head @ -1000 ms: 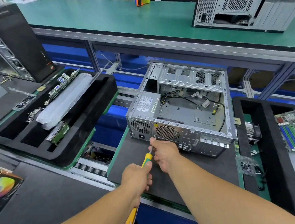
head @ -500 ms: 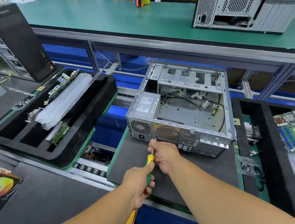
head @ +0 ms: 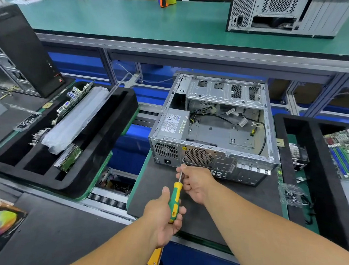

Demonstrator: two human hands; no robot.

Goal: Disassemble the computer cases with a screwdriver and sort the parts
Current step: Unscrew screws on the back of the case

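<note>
An open grey computer case lies on a dark mat, its rear panel facing me, with the power supply at its left and loose cables inside. My left hand grips the green and yellow handle of a screwdriver. The tool's metal shaft points up at the rear panel, its tip next to the power supply's fan grille. My right hand pinches the shaft just below the tip.
A black foam tray at left holds circuit boards and a wrapped part. Another black tray at right holds a motherboard. A black tower stands far left. A second case sits on the green bench behind.
My left hand has slid down the screwdriver handle, showing more green and yellow. The tip stays at the rear panel and my right hand stays on the shaft.
</note>
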